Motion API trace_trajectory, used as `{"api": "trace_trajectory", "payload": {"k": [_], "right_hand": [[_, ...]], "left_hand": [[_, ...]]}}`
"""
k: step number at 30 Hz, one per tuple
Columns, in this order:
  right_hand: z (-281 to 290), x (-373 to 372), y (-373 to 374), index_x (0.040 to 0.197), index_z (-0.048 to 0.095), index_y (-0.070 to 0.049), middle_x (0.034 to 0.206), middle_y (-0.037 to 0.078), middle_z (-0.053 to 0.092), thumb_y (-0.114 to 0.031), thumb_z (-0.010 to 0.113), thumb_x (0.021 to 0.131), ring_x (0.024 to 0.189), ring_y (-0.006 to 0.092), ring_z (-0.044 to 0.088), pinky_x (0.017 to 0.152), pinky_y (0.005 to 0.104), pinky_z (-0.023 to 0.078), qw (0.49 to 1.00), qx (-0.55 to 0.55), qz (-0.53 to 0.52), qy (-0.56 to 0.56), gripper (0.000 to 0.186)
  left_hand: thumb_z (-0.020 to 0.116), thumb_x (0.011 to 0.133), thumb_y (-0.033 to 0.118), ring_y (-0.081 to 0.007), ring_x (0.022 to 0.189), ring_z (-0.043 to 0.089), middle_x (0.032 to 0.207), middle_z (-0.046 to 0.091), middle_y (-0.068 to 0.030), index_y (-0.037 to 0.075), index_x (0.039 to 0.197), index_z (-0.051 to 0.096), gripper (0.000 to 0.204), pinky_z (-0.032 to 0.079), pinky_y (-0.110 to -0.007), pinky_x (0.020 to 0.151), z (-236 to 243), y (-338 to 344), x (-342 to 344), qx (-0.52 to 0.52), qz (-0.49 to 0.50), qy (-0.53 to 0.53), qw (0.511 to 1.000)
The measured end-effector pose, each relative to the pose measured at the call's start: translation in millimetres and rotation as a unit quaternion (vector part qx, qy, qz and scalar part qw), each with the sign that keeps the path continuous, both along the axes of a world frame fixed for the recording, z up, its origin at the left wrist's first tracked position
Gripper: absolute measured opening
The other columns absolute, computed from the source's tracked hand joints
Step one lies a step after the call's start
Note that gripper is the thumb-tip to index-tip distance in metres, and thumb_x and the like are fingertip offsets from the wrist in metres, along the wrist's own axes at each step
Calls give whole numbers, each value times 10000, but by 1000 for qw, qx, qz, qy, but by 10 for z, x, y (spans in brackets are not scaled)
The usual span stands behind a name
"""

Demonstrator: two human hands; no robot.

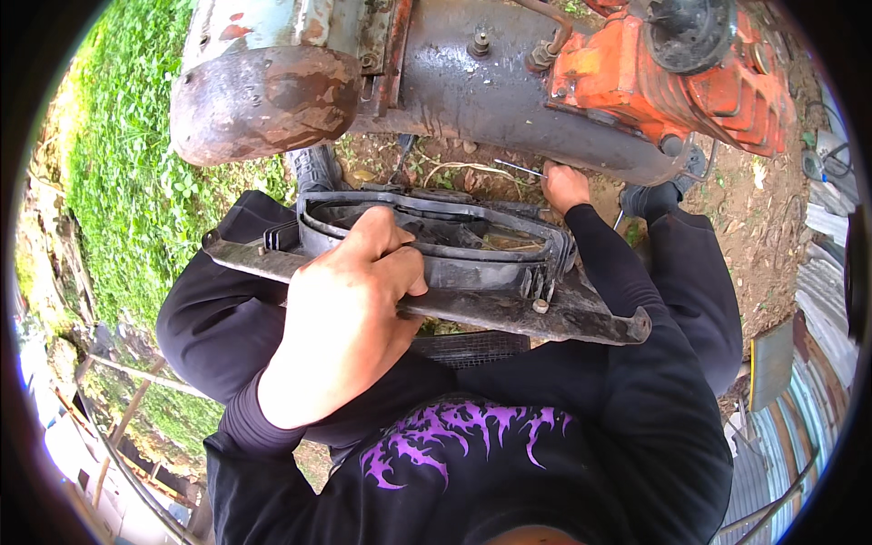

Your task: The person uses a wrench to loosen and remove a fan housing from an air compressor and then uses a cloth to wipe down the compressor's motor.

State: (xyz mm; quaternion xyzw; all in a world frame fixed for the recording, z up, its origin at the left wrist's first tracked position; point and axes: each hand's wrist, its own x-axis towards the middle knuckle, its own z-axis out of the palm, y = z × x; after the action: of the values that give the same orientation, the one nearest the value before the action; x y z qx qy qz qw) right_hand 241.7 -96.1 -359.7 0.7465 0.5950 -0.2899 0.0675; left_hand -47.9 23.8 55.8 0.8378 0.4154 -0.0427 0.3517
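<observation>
Centre frame: black, oval, plastic-looking housing (pixel 481 275) | left hand (pixel 348 304): fingers clamped over its near wall | right hand (pixel 565 186), right of centre: fingers curled round thin silver metal rod (pixel 520 169) | risk: one-handed grip slips, housing tips.

- The place was an outdoor yard serving as a makeshift workshop.
- Green grass (pixel 127 218) covered the ground's left edge, and bare brown soil (pixel 749 218) showed toward the right.
- Corrugated metal sheets (pixel 777 445) lay along the right edge; thin poles (pixel 133 418) stood lower left.
- A rusty machine (pixel 263 104), dark oval frame (pixel 463 275) and thin metal tool (pixel 518 169) suggested mechanical work.
</observation>
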Motion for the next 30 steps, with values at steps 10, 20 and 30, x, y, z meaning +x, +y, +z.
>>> {"api": "trace_trajectory", "payload": {"k": [10, 20, 30], "right_hand": [[803, 653, -8, 899, 754, 71, 907, 267, 758, -61, 702, 784, 894, 388, 769, 820, 484, 608, 976, -182, 115, -17, 183], [3576, 1001, -195, 916, 739, -8, 821, 164, 715, -167, 788, 850, 781, 275, 716, 733, 412, 558, 993, 117, -12, -23, 179], [4115, 24, -1016, 1118, 699, 91, 1023, 175, 761, 22, 683, 993, 944, 271, 769, 879, 404, 656, 696, 428, -357, 453, 144]], "left_hand": [[834, 611, 53, -259, 898, 580, 944, 544, -47, 112, 791, 639, 272, 407, -386, 861, -368, -313, 78, 42, -112, -113, 986], [839, 645, 92, -247, 896, 624, 975, 549, -41, 125, 863, 624, 308, 403, -398, 812, -443, -436, 27, 156, -133, -141, 968], [798, 601, 66, -220, 856, 616, 937, 551, -31, 128, 818, 613, 291, 402, -374, 777, -565, -626, -39, 222, -136, -155, 953]]}}
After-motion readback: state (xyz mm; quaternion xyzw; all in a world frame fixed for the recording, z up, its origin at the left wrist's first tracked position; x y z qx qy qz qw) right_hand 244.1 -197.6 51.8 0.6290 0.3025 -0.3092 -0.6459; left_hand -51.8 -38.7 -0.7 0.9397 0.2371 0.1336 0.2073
